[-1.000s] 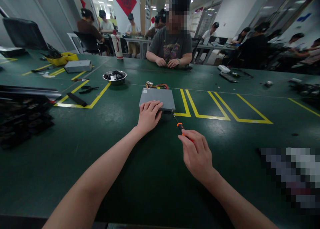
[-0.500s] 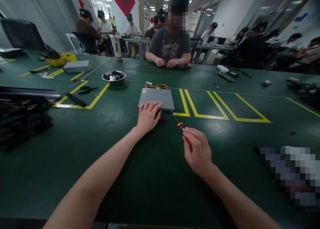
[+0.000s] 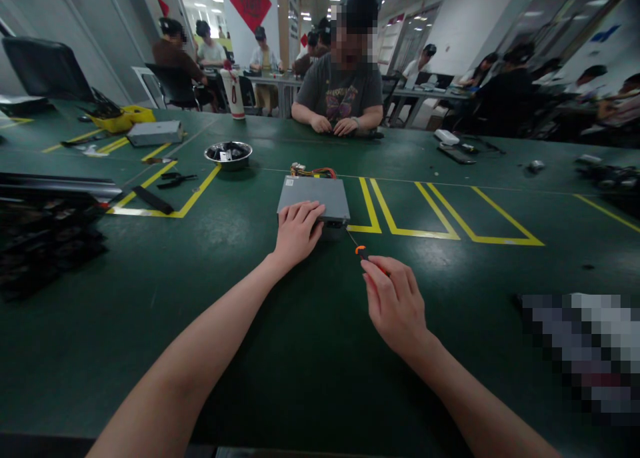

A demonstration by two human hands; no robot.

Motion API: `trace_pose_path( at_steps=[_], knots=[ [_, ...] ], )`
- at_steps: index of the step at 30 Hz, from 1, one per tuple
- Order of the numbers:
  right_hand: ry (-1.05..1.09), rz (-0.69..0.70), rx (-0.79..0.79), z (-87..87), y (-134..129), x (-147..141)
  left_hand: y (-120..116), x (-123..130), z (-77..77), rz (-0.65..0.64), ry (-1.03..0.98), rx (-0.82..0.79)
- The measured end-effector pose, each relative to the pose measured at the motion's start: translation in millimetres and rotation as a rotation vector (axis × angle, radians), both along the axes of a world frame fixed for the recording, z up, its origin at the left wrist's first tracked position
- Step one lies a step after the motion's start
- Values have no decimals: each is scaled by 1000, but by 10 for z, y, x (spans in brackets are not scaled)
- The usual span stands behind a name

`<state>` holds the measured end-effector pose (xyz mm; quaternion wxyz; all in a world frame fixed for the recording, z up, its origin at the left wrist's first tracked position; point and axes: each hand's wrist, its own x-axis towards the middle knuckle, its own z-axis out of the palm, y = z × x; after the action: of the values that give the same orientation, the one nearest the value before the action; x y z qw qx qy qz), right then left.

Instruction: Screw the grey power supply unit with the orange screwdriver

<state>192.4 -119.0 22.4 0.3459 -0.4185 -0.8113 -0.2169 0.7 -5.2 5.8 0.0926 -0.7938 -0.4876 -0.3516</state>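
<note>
A grey metal power supply box (image 3: 320, 195) lies flat on the green table (image 3: 300, 351), with coloured wires (image 3: 315, 172) at its far end. My left hand (image 3: 296, 231) rests palm down on the box's near left corner. My right hand (image 3: 396, 305) grips a screwdriver (image 3: 361, 250) with an orange and black handle. Its thin shaft points at the box's near right corner.
Yellow tape lines (image 3: 425, 211) mark the table right of the box. A steel bowl (image 3: 229, 154) and pliers (image 3: 175, 177) lie to the left, black trays (image 3: 45, 238) at far left. A person (image 3: 343, 88) sits across the table. A blurred patch (image 3: 580, 351) lies at right.
My right hand has turned slightly on the screwdriver handle, the fingers closing further over it. My left hand and the box have stayed where they were.
</note>
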Motion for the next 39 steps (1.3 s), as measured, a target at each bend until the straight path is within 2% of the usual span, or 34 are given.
trace_pose_path(
  at_steps=[4, 7, 9, 13, 15, 21, 28, 39],
  knots=[
    [7, 129, -71, -13, -17, -33, 0, 3, -1, 2, -8, 6],
    [6, 153, -131, -7, -10, -67, -2, 2, 2, 4, -2, 6],
    [12, 107, -128, 8, 0, -73, -2, 1, 4, 4, 1, 9],
    [0, -116, -72, 34, 17, -30, 5, 1, -2, 5, 5, 15],
    [21, -154, -81, 26, 27, -6, 10, 0, -9, 7, 7, 15],
    [53, -29, -33, -16, 39, -4, 13, 0, -18, 6, 10, 11],
    [19, -50, 17, 13, 14, 28, 12, 2, -11, 2, 11, 16],
    [-131, -26, -41, 51, -66, -10, 13, -1, -11, -7, 7, 21]
  ],
)
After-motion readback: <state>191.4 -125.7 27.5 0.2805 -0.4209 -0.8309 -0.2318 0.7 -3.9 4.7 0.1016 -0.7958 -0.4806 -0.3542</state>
